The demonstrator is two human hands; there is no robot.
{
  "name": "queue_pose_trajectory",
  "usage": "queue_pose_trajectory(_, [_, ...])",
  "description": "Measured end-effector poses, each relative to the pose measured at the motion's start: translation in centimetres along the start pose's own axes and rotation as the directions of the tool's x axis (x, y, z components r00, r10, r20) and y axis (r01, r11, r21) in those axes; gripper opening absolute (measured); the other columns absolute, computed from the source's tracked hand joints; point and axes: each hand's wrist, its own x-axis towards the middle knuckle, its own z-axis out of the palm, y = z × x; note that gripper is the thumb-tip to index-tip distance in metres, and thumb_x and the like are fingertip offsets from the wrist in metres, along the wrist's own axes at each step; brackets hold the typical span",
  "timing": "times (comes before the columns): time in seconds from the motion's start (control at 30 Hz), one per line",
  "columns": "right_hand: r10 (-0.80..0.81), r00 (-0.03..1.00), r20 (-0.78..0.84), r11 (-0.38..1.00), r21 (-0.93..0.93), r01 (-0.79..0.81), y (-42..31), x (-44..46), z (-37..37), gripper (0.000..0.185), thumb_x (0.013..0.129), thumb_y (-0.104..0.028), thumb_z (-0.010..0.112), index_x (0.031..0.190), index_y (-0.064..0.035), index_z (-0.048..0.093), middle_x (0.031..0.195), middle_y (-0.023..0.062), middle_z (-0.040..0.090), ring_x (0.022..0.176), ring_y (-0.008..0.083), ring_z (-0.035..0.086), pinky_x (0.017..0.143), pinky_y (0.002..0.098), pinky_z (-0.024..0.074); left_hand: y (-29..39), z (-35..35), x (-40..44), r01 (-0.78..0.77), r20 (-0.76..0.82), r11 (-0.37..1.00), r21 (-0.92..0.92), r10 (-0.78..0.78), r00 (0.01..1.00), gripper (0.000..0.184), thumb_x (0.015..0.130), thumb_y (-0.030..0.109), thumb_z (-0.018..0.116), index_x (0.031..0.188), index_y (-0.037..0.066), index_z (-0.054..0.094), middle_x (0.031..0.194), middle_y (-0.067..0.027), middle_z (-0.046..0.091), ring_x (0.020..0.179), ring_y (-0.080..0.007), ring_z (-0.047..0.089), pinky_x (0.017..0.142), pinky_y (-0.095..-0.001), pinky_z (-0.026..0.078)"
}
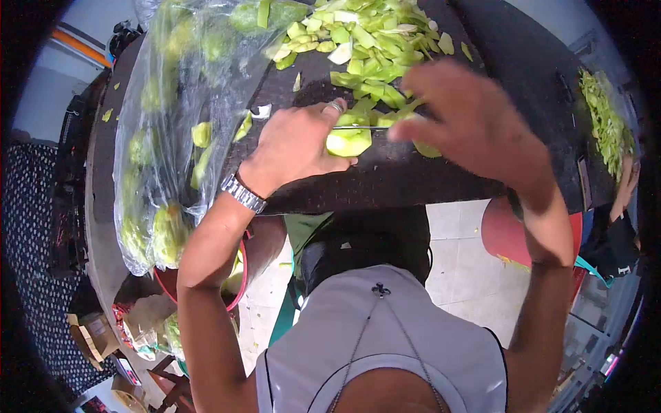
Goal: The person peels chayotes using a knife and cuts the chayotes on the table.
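Observation:
On the dark board [372, 186], my left hand [296, 141] grips a peeled green mango [349, 142] between thumb and fingers. A metal watch is on that wrist and a ring on the thumb. The thin blade of a knife [375, 127] lies across the mango, seen nearly edge-on. My right hand [468, 117], slightly blurred, is closed at the knife's right end; the handle is hidden inside it. Cut green pieces [379, 89] lie just beyond both hands, and another pale green piece [427, 149] shows under my right hand.
A clear plastic bag [179, 124] with several green fruits stretches along the left. Cut pieces are heaped [365, 34] at the back. Another person's hand [624, 186] is by shredded green strips [606, 124] at far right. A red tub [506, 230] stands below the table edge.

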Motion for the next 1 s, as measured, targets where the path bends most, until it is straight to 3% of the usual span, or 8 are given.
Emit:
queue_pose_trajectory(0.1, [0.217,0.960,-0.179,0.976,0.040,-0.213,-2.1,2.8,-4.9,0.050,0.093,-0.040,0.068,0.119,0.0011,0.058,0.104,0.0199,0.062,0.099,0.0402,0.063,0.087,0.0475,0.0523,-0.5,0.7,-0.3,0.009,-0.032,0.999,-0.047,-0.011,0.999,0.081,0.074,0.056,0.080,0.129,0.001,0.059,0.095,-0.0210,0.072,0.083,-0.0421,0.071,0.074,-0.0504,0.057])
queue_pose_trajectory(0.2, [0.200,0.973,-0.116,0.973,-0.098,-0.211,-1.7,-0.2,7.4,0.066,0.089,-0.059,0.067,0.114,0.0016,0.059,0.106,0.0195,0.064,0.099,0.0397,0.063,0.083,0.0484,0.0530,0.1,0.1,-0.9,0.049,0.002,0.999,-0.012,-0.049,0.999,0.082,0.073,0.057,0.081,0.130,0.002,0.058,0.094,-0.0203,0.072,0.082,-0.0416,0.071,0.073,-0.0498,0.057])
queue_pose_trajectory(0.3, [0.186,0.976,-0.115,0.983,0.012,-0.186,-0.7,-0.2,7.6,0.061,0.091,-0.055,0.067,0.111,0.0024,0.059,0.107,0.0187,0.064,0.095,0.0375,0.065,0.075,0.0454,0.0540,0.9,-0.2,-1.6,0.087,0.044,0.995,0.044,-0.089,0.995,0.083,0.073,0.059,0.081,0.131,0.003,0.058,0.094,-0.0203,0.072,0.082,-0.0407,0.072,0.073,-0.0487,0.058])
queue_pose_trajectory(0.43, [0.184,0.977,-0.107,0.983,0.037,-0.181,-1.5,-2.3,8.8,0.048,0.095,-0.053,0.065,0.104,-0.0061,0.060,0.088,0.0103,0.064,0.065,0.0290,0.063,0.056,0.0393,0.0489,0.2,-0.3,-0.4,0.046,0.002,0.996,0.077,-0.046,0.999,0.084,0.074,0.060,0.079,0.131,0.003,0.058,0.097,-0.0212,0.072,0.081,-0.0402,0.072,0.072,-0.0478,0.058])
queue_pose_trajectory(0.57, [0.087,0.995,0.053,0.959,-0.275,-0.069,-0.7,-2.1,7.2,0.039,0.100,-0.051,0.057,0.100,-0.0129,0.060,0.077,0.0026,0.056,0.061,0.0203,0.059,0.053,0.0372,0.0452,0.0,-0.2,-1.1,0.114,0.019,0.993,-0.017,-0.114,0.993,0.082,0.075,0.058,0.081,0.132,0.003,0.058,0.101,-0.0202,0.072,0.086,-0.0408,0.071,0.075,-0.0473,0.058])
queue_pose_trajectory(0.7, [0.228,0.953,0.201,0.904,-0.407,-0.130,-3.0,0.4,2.8,0.028,0.104,-0.045,0.054,0.103,-0.0184,0.061,0.080,-0.0004,0.046,0.064,0.0167,0.054,0.053,0.0348,0.0429,-1.1,1.8,-1.7,0.021,-0.111,0.986,-0.166,-0.040,0.993,0.081,0.074,0.056,0.082,0.126,-0.003,0.061,0.116,-0.0219,0.069,0.108,-0.0407,0.068,0.107,-0.0507,0.047])
queue_pose_trajectory(0.87, [-0.041,0.997,0.072,0.647,-0.758,0.082,-1.8,0.1,2.5,0.037,0.093,-0.055,0.065,0.088,-0.0186,0.062,0.064,-0.0003,0.050,0.054,0.0177,0.053,0.051,0.0326,0.0408,-0.9,3.8,-0.9,-0.020,-0.186,0.995,-0.095,0.001,0.983,0.087,0.073,0.060,0.083,0.127,-0.005,0.060,0.124,-0.0236,0.067,0.127,-0.0424,0.060,0.117,-0.0541,0.038])
queue_pose_trajectory(1.0, [0.296,0.955,-0.003,0.888,-0.368,-0.276,-2.9,-0.9,4.4,0.042,0.087,-0.057,0.070,0.080,-0.0169,0.063,0.060,0.0013,0.052,0.051,0.0215,0.056,0.049,0.0349,0.0428,0.5,2.1,-0.4,0.120,-0.028,0.984,-0.135,-0.125,0.992,0.083,0.072,0.054,0.086,0.126,-0.004,0.061,0.127,-0.0228,0.067,0.120,-0.0387,0.065,0.101,-0.0459,0.054])
